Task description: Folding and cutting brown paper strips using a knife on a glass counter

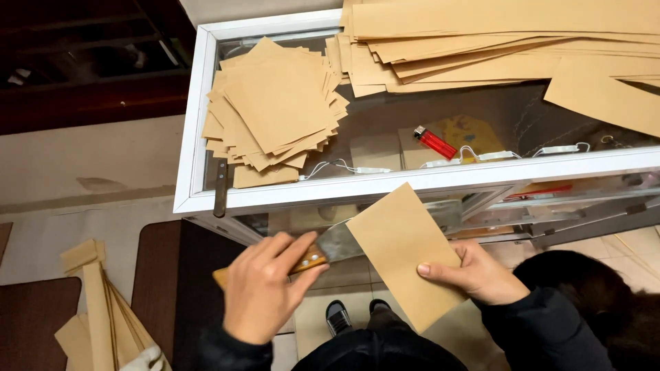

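My left hand [265, 285] grips the wooden handle of a broad-bladed knife [337, 242], and the blade's tip slides under a folded brown paper sheet [402, 251]. My right hand [474, 273] holds that sheet by its right edge, thumb on top, in front of the white-framed glass counter [357, 184]. On the glass at the left lies a fanned pile of cut square brown papers [275, 106]. A stack of long brown paper sheets [509, 45] covers the counter's far right.
A red lighter [434, 143] lies on the glass near the middle. A second knife [221, 189] rests on the counter's left front edge. Folded brown paper strips [100, 312] lie on the floor at lower left. My shoes [357, 315] show below.
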